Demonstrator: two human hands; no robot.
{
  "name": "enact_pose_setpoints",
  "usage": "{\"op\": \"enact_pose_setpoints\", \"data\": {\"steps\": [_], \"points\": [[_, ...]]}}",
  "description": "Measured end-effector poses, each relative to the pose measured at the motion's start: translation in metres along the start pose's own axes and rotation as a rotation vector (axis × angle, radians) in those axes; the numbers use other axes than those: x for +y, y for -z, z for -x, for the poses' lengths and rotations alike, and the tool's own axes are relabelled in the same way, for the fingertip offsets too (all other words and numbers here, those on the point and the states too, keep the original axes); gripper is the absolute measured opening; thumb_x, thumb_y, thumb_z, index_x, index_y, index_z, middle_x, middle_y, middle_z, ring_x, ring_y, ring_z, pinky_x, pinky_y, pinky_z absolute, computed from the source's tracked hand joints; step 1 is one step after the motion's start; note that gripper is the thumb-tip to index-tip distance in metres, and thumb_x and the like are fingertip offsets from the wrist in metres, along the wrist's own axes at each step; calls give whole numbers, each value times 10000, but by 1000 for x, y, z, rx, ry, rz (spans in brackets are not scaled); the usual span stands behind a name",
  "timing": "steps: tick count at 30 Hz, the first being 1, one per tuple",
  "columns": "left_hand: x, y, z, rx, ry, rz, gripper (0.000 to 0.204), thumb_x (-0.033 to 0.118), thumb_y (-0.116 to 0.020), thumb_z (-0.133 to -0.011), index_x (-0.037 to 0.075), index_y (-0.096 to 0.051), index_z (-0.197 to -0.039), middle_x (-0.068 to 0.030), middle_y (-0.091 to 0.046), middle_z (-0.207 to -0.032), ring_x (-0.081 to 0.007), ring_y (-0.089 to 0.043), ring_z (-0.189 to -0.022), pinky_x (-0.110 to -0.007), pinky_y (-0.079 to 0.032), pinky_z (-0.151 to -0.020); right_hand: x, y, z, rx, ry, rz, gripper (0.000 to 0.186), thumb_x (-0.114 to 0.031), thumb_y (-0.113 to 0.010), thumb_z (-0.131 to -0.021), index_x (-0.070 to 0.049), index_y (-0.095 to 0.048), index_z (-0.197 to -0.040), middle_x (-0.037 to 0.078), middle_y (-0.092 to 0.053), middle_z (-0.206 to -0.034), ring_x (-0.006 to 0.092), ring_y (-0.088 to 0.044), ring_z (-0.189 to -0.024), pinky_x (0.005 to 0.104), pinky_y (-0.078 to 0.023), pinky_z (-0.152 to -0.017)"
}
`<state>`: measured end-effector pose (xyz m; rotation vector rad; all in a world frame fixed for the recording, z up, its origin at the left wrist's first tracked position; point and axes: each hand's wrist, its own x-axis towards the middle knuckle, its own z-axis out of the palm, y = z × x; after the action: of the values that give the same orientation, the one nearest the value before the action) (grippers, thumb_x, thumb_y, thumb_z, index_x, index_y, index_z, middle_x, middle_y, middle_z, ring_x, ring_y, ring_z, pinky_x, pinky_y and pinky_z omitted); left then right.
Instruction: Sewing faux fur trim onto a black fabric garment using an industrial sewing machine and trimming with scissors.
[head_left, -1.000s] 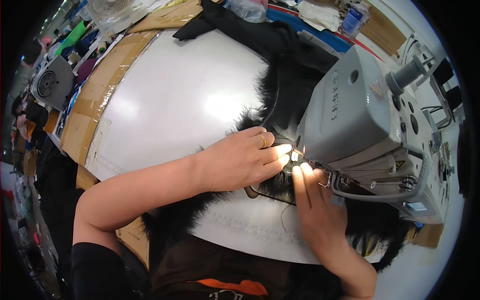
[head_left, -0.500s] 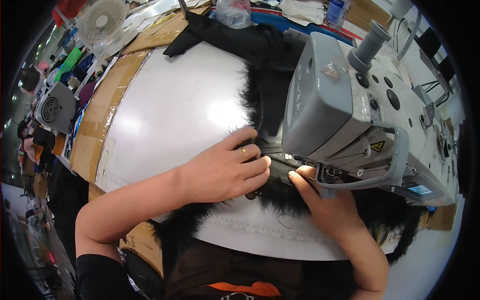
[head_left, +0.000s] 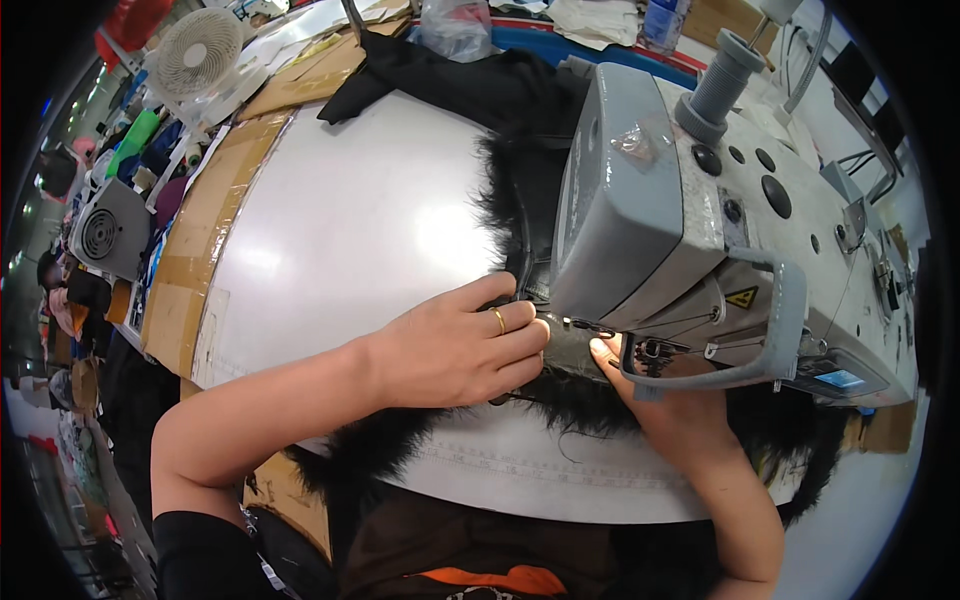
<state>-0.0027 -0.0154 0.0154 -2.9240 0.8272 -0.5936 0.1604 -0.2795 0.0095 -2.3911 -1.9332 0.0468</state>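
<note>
Black fur-trimmed garment (head_left: pixel 543 195) lies beneath the sewing machine (head_left: pixel 640 210); left hand (head_left: pixel 460 345) grasps it, right hand (head_left: pixel 683 415) touches it, grip impossible to tell.

White fan (head_left: pixel 195 56) near taped cardboard (head_left: pixel 205 235)

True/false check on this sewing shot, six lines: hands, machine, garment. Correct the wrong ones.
1. The left hand wears a ring. True.
2. The right hand is partly hidden by the sewing machine. True.
3. The sewing machine stands at the picture's left. False: at its right.
4. The garment has black fur. True.
5. Its smooth parts are white. False: black.
6. The left hand is clear of the garment. False: it touches it.
</note>
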Motion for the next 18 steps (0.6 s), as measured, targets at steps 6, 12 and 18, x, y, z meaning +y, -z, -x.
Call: {"op": "enact_pose_setpoints", "data": {"steps": [6,12,18], "points": [[-5,5,-3,-37,21,-45,177,157,-629,-863,62,-652,-1010,-33,-615,-987,-198,-619,-993,-373,-478,-965,-2,-2,-2,11,102,183,327,-83,-690,-942,-140,-771,-1253,69,-781,-1149,279,-754,-1018,418,-596,-845],[-6,6,-3,-92,110,-77,188,170,-609,-886,61,-652,-1033,-44,-620,-1034,-202,-613,-1023,-364,-458,-985,-6,0,-2,27,104,98,354,-66,-669,-939,-152,-764,-1268,64,-779,-1162,279,-752,-1039,413,-600,-858],[10,10,5,-69,84,-121,199,182,-624,-889,55,-684,-1029,-76,-639,-1163,-231,-604,-1086,-378,-468,-979,-7,-4,1,18,90,62,356,-77,-649,-955,-131,-742,-1295,66,-769,-1213,279,-743,-1082,407,-592,-887]]}}
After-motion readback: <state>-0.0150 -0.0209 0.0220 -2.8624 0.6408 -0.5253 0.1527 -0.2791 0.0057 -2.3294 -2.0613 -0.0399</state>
